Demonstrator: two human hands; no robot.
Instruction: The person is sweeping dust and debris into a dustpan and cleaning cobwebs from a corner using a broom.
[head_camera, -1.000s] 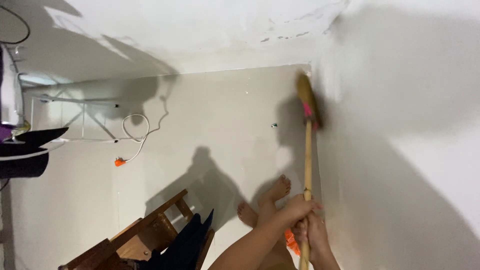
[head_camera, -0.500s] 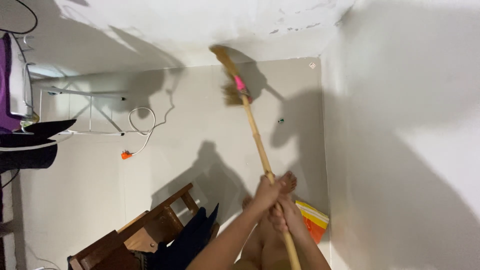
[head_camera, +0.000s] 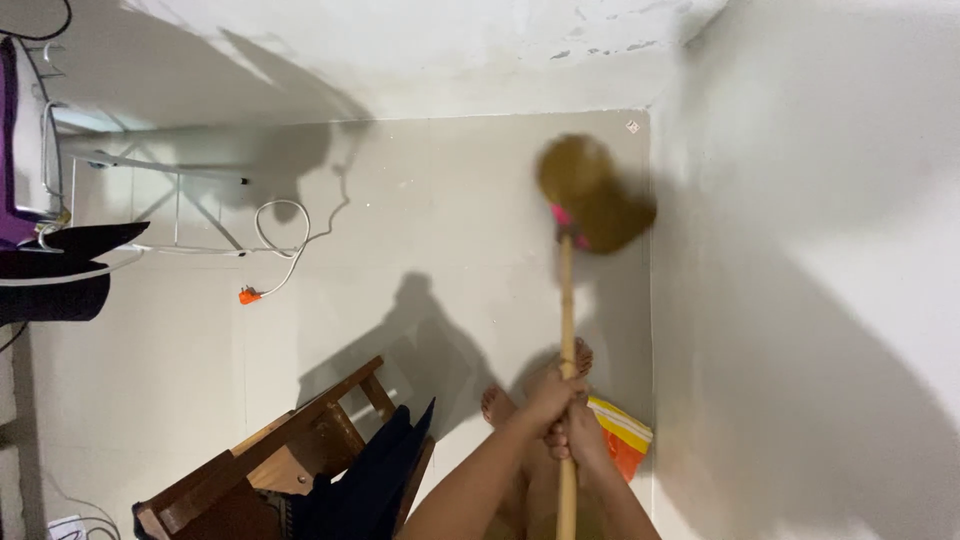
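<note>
Both of my hands grip the long wooden handle (head_camera: 566, 300) of a broom. My left hand (head_camera: 548, 398) sits higher on the stick, and my right hand (head_camera: 586, 446) is just below it. The straw-coloured broom head (head_camera: 592, 194), with a pink band at its neck, is blurred with motion over the pale floor (head_camera: 440, 200), close to the white wall (head_camera: 800, 250) on the right. My bare feet (head_camera: 497, 404) show beside the handle.
An orange and yellow dustpan (head_camera: 624, 440) lies by the wall near my feet. A wooden chair (head_camera: 290, 440) with dark cloth (head_camera: 372, 480) stands at lower left. A white cable with an orange plug (head_camera: 250, 295) and a metal stand (head_camera: 150, 175) lie farther left.
The broom head swung from the right wall out to the left and far side, then back to the right near the wall. Both hands stayed on the handle.
</note>
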